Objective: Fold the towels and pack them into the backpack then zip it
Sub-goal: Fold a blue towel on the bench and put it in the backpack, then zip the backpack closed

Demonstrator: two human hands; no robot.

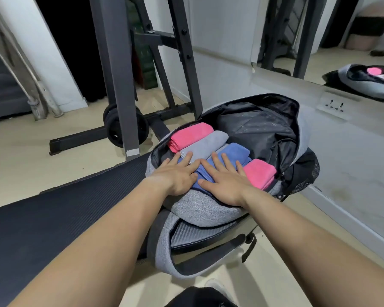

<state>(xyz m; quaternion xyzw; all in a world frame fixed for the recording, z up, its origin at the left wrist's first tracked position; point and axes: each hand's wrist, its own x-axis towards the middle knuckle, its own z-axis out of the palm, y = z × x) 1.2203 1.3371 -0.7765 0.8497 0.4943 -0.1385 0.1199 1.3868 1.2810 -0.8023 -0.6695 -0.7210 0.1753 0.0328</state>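
Nearest, at the near end of the backpack [200, 209], its shoulder straps [208, 262] are seen slack on the floor [275, 251]. Just beyond them, over the near rim of the backpack's opening, the left hand [177, 176] and right hand [225, 185] are laid flat side by side, fingers straight and spread. Nothing is gripped; the blue towel [233, 151] is pressed down under both palms.

Four folded towels are packed in a row inside the backpack: a pink towel [258, 171] at its right edge, the blue one, a grey towel [206, 142], and a second pink towel [190, 135] at its far left. All are judged light, soft and springy, likely to puff up once released, so they are best pressed flat. The backpack's shell is soft too and would sag if lifted by one side.

At the far side of the backpack, the open flap [253, 127] is thrown back. For zipping, it is probably best taken by its rim and drawn over. The zipper pulls cannot be made out clearly.

Room is tight to the right of the backpack, where the wall [353, 156] runs close. To its left a dark mat [53, 218] is touched, and beyond that a weight rack [118, 74] is seen.
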